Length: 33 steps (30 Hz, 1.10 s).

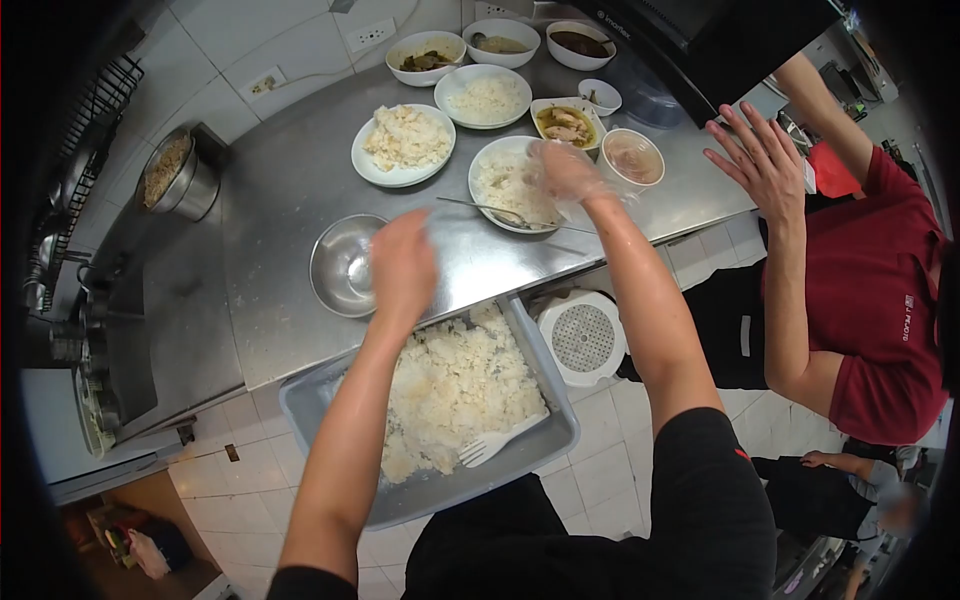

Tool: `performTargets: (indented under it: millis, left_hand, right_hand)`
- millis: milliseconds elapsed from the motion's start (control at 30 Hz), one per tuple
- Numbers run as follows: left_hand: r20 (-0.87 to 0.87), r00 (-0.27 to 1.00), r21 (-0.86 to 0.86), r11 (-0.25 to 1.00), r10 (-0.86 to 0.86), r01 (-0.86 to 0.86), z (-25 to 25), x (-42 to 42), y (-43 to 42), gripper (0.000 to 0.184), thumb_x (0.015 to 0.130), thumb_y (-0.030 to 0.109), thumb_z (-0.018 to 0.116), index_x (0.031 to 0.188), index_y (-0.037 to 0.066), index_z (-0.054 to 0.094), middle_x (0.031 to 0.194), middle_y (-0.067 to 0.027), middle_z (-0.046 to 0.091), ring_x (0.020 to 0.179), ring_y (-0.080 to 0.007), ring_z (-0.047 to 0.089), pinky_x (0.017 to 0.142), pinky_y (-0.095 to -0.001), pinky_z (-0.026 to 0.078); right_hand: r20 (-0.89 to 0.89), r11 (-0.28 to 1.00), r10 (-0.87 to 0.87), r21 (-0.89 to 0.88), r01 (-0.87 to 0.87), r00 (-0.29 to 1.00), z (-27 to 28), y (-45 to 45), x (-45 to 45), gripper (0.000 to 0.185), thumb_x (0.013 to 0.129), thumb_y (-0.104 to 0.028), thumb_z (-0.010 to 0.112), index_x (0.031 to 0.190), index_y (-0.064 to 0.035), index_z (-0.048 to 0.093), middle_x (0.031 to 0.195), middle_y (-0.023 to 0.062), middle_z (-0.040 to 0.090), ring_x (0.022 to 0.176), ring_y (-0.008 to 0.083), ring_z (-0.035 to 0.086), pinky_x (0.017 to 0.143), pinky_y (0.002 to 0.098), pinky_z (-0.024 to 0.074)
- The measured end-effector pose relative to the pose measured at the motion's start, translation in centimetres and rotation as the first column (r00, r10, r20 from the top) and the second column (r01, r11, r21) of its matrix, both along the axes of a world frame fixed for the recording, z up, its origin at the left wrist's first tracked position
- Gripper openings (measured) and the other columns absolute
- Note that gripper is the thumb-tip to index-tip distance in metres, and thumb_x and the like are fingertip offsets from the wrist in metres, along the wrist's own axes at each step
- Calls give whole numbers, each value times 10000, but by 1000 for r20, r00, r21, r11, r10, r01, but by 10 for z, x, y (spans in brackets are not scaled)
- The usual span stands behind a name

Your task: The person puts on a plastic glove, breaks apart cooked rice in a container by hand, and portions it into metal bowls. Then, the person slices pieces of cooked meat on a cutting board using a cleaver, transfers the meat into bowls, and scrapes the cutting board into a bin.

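My left hand (404, 268), blurred by motion, is above the right rim of a steel bowl (335, 262); its fingers are too smeared to read. In a clear plastic glove, my right hand (568, 172) reaches over the right side of a white bowl of rice (500, 180). That hand is blurred too, and whatever its fingers do is hidden. A thin metal utensil (510, 214) lies across this bowl's near edge. Below my arms, a grey tub (566, 425) holds loose rice (455, 385) with a white fork-like scoop (500, 440) on it.
A plate of rice (405, 147), a bowl of rice (483, 97), a bowl with meat in broth (566, 125), a small tub (633, 158) and several other bowls stand on the steel counter (270, 300). At right, a co-worker in a red shirt (850, 275) raises an open hand (765, 160).
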<state>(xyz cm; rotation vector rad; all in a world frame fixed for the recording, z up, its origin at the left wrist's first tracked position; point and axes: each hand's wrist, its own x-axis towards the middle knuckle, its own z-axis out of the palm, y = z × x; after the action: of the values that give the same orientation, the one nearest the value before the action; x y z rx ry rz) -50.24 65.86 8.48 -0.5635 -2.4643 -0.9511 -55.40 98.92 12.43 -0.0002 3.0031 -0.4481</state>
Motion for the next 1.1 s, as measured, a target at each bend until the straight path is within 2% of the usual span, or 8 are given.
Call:
performTargets:
  millis: [133, 200, 333, 500, 700, 833, 900, 1100]
  left_hand:
    - [-225, 942, -491, 864, -249, 111, 6, -57, 90, 335, 976, 51, 611, 1299, 59, 703, 1262, -196, 742, 1215, -394, 686, 1031, -509, 506]
    - [341, 915, -693, 601, -213, 398, 11, -73, 107, 259, 951, 65, 622, 1161, 66, 774, 1108, -173, 795, 1082, -340, 763, 955, -514, 554]
    - [423, 853, -678, 517, -306, 522, 40, -79, 96, 201, 942, 45, 618, 1043, 38, 791, 1043, -201, 799, 989, -372, 779, 870, -524, 590]
    - [595, 795, -381, 831, -115, 406, 60, -39, 66, 207, 973, 59, 603, 1066, -30, 766, 1078, -291, 761, 1048, -475, 726, 925, -550, 568]
    - [605, 791, 37, 996, -92, 87, 66, 16, 73, 250, 1043, 113, 565, 1084, -35, 762, 1079, -323, 746, 1063, -492, 714, 926, -555, 556]
    - [459, 851, 215, 961, -255, 172, 49, 16, 92, 265, 1045, 98, 544, 1164, -47, 730, 1123, -344, 709, 1099, -524, 668, 997, -549, 520]
    - [437, 869, 179, 969, -232, 169, 29, -1, 97, 279, 1045, 103, 548, 1210, -49, 715, 1107, -324, 710, 1082, -507, 676, 1002, -523, 527]
    - [775, 599, 420, 873, -203, -247, -24, -53, 92, 328, 1101, 196, 609, 1298, -60, 666, 1099, -133, 735, 830, -194, 750, 683, -322, 613]
  right_hand:
    - [147, 970, -30, 244, -7, 989, -10, -1, 68, 304, 948, -234, 721, 1160, -17, 717, 1192, 261, 752, 1146, 438, 726, 968, 521, 581]
    - [129, 987, -112, 131, 95, 985, -17, -3, 93, 265, 950, -210, 695, 1124, -12, 723, 1175, 265, 752, 1140, 435, 726, 957, 526, 579]
    - [71, 986, -151, -63, 156, 986, -1, 1, 120, 213, 962, -167, 670, 1080, -1, 731, 1123, 283, 751, 1111, 439, 729, 922, 526, 567]
    - [118, 868, -227, -426, 256, 967, -4, -10, 158, 211, 1005, -184, 682, 1114, -16, 747, 1021, 256, 763, 976, 368, 751, 873, 459, 559]
    - [327, 169, -520, -866, 470, 789, -15, -92, 145, 469, 1080, -416, 674, 1137, 43, 749, 1029, 109, 762, 940, 186, 661, 857, 389, 525]
    - [227, 268, -540, -866, 422, 810, -31, -116, 79, 404, 1067, -364, 647, 1067, 28, 742, 969, 130, 741, 953, 236, 697, 863, 435, 536]
    - [-106, 568, -493, -791, 228, 864, -71, -104, 23, 303, 1043, -258, 607, 950, 16, 698, 912, 140, 711, 888, 263, 704, 799, 457, 552]
    - [387, -6, -353, -911, 411, 852, -50, -44, -125, 126, 961, -64, 588, 867, -6, 649, 799, 138, 646, 629, 274, 693, 406, 435, 476]
